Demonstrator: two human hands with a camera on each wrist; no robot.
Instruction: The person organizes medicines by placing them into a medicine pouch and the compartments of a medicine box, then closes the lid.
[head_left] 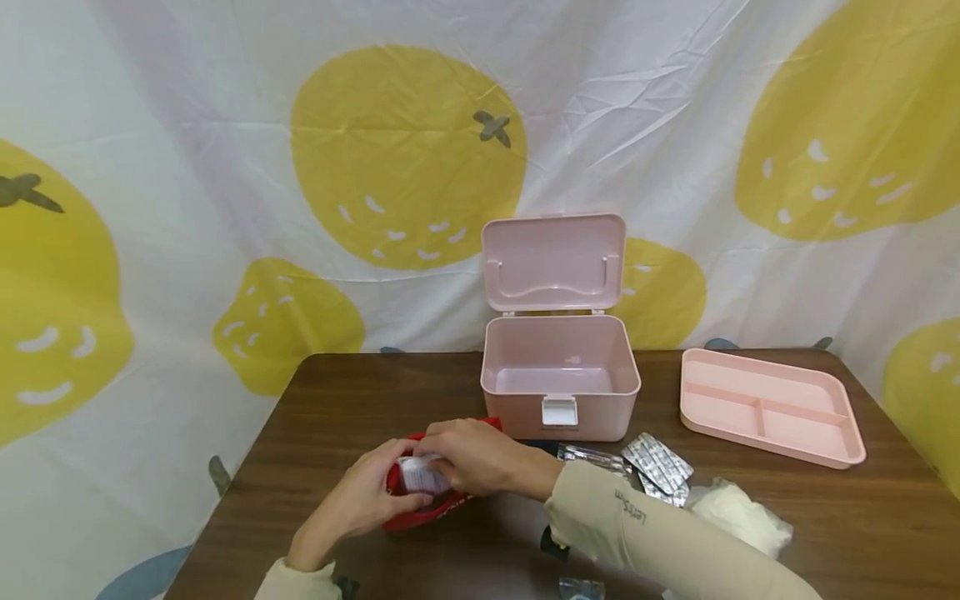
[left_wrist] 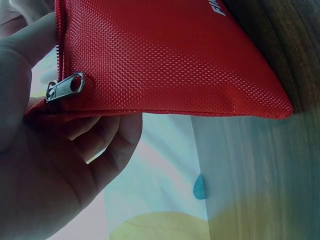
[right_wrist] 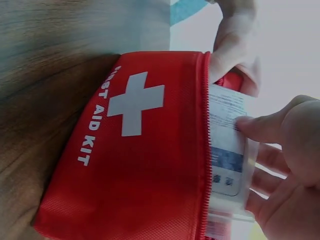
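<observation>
A red first aid pouch (right_wrist: 175,170) with a white cross stands with its zipped mouth open. My left hand (head_left: 360,496) grips one end of it, thumb on one side and fingers on the other. Close by that thumb hangs the metal zipper pull (left_wrist: 65,89). In the pouch's mouth sits a flat clear plastic case (right_wrist: 227,145) with a printed label, its lower part hidden inside. My right hand (head_left: 476,457) pinches this case, thumb on the label and fingers behind.
Behind the pouch stands a pink box (head_left: 517,408), lid (head_left: 555,258) raised. A divided pink tray (head_left: 727,414) lies at the back right. Silver blister packs (head_left: 660,462) and a white bundle in clear plastic (head_left: 738,517) lie beyond my right forearm. A small packet (head_left: 581,590) is at the front.
</observation>
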